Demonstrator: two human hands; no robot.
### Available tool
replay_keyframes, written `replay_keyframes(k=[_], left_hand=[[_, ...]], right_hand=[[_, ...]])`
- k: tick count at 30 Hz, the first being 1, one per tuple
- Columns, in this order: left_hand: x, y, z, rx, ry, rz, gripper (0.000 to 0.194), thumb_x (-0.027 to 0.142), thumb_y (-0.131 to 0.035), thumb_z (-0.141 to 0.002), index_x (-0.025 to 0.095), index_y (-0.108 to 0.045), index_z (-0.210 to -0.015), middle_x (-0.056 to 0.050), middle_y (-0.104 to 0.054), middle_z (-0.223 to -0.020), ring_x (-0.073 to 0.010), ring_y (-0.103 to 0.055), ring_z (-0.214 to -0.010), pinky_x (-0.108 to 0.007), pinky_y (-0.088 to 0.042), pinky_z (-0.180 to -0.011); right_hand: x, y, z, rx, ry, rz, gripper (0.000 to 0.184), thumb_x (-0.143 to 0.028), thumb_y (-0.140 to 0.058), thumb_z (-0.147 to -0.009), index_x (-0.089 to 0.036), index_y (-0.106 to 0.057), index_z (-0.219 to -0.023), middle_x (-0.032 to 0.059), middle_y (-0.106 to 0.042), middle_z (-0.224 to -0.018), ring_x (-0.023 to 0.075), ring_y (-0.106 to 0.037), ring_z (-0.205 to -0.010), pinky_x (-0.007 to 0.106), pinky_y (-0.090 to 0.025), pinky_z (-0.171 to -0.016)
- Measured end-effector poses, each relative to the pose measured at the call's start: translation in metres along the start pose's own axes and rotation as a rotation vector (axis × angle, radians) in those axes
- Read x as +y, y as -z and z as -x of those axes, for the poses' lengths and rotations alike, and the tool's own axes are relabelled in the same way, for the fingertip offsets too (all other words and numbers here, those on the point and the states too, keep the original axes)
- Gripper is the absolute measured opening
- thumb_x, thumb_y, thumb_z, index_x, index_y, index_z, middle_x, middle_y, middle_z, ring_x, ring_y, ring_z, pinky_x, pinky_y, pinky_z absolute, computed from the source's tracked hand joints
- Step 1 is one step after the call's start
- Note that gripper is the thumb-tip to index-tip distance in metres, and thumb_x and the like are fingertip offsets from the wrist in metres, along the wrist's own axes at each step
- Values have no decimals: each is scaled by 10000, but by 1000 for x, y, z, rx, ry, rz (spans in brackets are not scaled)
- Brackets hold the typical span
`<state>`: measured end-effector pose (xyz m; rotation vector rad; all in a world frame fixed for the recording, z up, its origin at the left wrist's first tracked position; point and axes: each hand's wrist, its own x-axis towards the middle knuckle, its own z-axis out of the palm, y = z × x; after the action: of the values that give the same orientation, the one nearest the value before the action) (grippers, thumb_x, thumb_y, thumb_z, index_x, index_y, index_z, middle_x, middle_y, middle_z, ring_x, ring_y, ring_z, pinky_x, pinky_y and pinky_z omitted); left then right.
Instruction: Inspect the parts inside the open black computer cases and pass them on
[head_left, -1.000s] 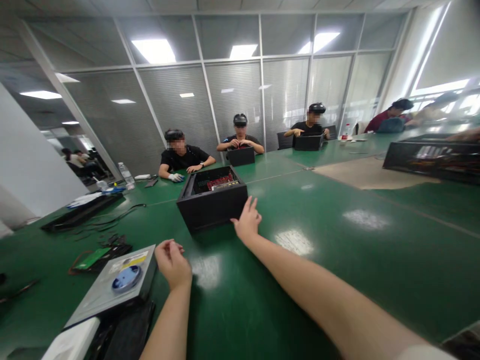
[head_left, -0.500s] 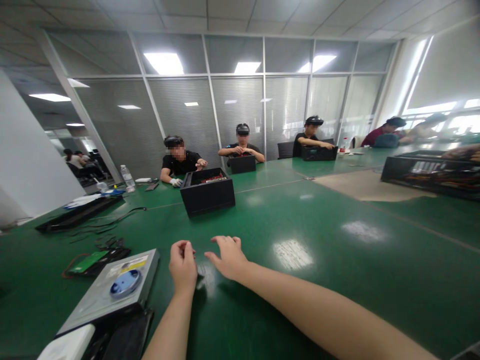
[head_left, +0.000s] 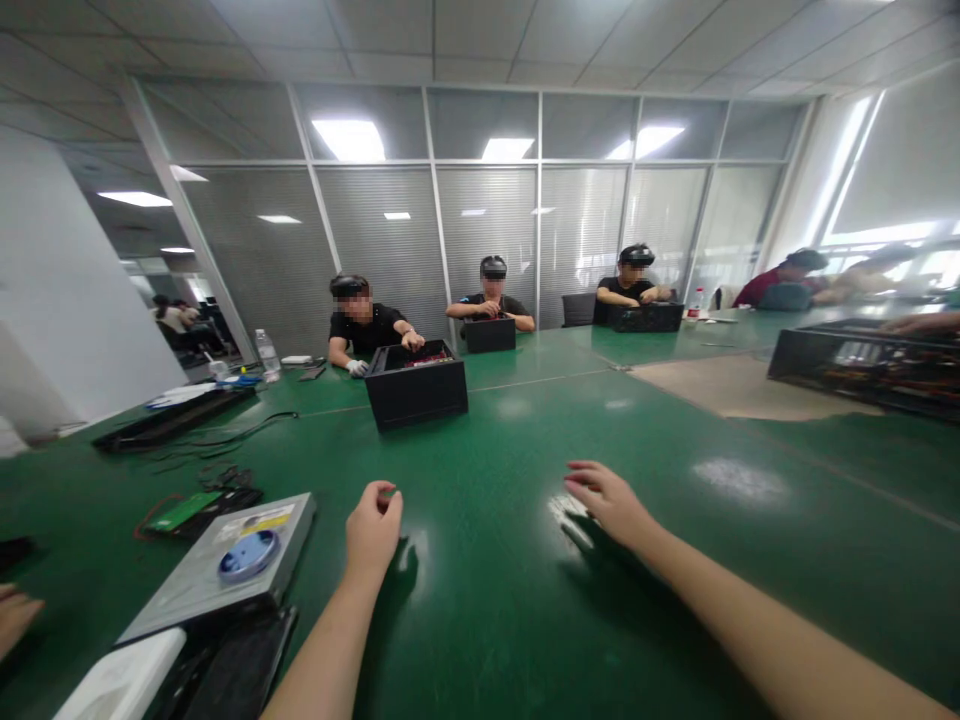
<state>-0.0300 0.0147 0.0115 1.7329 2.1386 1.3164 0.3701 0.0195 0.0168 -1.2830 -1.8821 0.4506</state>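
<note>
My left hand (head_left: 373,528) hovers over the green table (head_left: 465,600), fingers curled in and thumb close to them. Whatever lies between its fingertips, if anything, is hidden or too small to make out. To the right, my right hand (head_left: 609,500) is held above the tabletop, fingers loosely stretched and apart, nothing seen in it. Left of my left hand sits a silver optical drive (head_left: 172,590) with a shallow round blue dish (head_left: 249,556) on top. A green circuit board (head_left: 184,510) with black parts lies behind the drive.
Front left, a white box-like thing (head_left: 124,675) lies by a dark panel (head_left: 240,660). Another hand (head_left: 16,612) shows at the left edge. A black computer case (head_left: 417,393) stands ahead, a co-worker (head_left: 375,325) behind it. Another open case (head_left: 840,365) is at right.
My right hand has moved well to the right, away from my left hand. My left hand has hardly moved. A hand has come into view at the left edge.
</note>
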Motion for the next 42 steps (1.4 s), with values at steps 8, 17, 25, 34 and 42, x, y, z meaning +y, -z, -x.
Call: replay_keyframes(k=[8, 17, 25, 34, 42], left_hand=[[30, -3, 21, -101, -75, -680, 573, 453, -533, -842, 248, -540, -1377, -167, -423, -1504, -374, -409, -1333, -592, -371, -1007], [38, -3, 26, -77, -130, -701, 600, 477, -529, -869, 252, -493, -1424, -140, -343, -1575, -358, -348, -1389, -579, -348, -1054], [23, -9, 19, -123, -64, -615, 590, 500, -493, -885, 228, -498, -1409, -155, -401, -1532, -354, -403, -1356, -539, -387, -1035], [16, -18, 10, -232, -80, -560, 575, 477, -502, -860, 228, -508, -1378, -148, -481, -1463, -333, -447, -1320, -515, -385, -1033], [10, -18, 3, -235, 27, -531, 523, 493, -501, -841, 236, -561, -1292, -152, -528, -1379, -343, -470, -1268, -539, -392, -999]], right_hand=[[24, 17, -11, 54, -89, -160, 410, -528, -544, -913, -173, -727, -1006, 140, -585, -1261, 244, -648, -1012, 410, -528, -904], [-2, 10, 3, -74, 56, -178, 384, -504, -541, -940, -193, -703, -1098, 136, -551, -1305, 243, -634, -1059, 431, -551, -902], [-65, 53, 5, 247, 441, 138, 458, -429, -623, -902, -222, -570, -1307, 112, -573, -1330, 272, -531, -1250, 449, -434, -1068], [-19, 103, -171, -106, -183, 650, 792, -734, -347, -914, -70, -611, -1256, 246, -617, -1276, 367, -570, -1204, 466, -423, -997], [-24, 114, -161, -363, -198, 671, 917, -864, -334, -815, -94, -668, -1183, 233, -665, -1206, 362, -640, -1086, 409, -478, -929]])
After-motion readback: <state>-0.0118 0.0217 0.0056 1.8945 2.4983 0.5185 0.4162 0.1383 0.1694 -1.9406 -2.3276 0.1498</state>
